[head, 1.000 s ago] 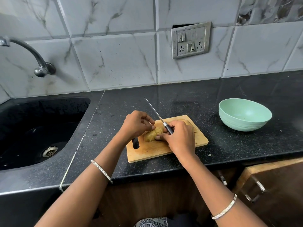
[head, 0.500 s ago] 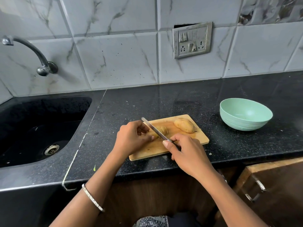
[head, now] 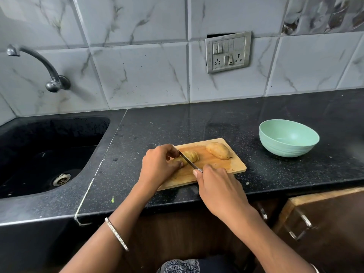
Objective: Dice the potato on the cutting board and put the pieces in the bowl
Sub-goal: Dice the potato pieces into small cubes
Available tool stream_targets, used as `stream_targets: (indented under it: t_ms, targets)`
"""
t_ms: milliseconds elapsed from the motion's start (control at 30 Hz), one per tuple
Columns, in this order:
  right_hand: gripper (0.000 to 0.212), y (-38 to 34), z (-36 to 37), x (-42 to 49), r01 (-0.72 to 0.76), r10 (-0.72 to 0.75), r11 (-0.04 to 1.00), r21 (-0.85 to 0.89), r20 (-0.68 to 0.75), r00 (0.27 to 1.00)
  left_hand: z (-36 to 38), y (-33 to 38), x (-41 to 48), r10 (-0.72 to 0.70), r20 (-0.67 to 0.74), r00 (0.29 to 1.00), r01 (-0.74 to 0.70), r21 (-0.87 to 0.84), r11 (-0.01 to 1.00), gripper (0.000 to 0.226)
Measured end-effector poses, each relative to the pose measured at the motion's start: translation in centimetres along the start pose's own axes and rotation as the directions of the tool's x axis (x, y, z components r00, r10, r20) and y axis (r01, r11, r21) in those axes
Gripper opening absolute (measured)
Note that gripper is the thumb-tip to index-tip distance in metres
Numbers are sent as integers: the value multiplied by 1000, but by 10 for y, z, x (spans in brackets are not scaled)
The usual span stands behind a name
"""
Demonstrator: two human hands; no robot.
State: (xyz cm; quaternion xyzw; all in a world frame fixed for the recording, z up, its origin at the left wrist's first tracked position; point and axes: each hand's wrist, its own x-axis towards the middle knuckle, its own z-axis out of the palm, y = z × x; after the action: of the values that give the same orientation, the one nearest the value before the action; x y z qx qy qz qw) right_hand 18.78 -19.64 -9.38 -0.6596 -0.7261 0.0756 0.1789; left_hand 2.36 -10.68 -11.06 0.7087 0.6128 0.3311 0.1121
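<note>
Mid-slice, my left hand (head: 159,166) pinches the cut potato half (head: 192,155) on the cutting board (head: 235,166) while my right hand (head: 216,186) grips the knife (head: 188,160) across it; the other half (head: 218,150) lies behind, the bowl (head: 288,141) apart on the desk (head: 275,174), and next I likely need crosswise cuts.

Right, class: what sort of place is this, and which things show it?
Most likely a home kitchen: a black sink under a wall tap, a dark counter with a cutting board and potato, cupboards below.
</note>
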Motion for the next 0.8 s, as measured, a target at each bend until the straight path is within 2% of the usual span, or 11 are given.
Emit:
stream_targets:
  t_ms: [800]
  targets:
    - [31,-5,26,20,-6,13,992,-123,58,998,7,-2,2,-7,-50,999,5,-34,999,17]
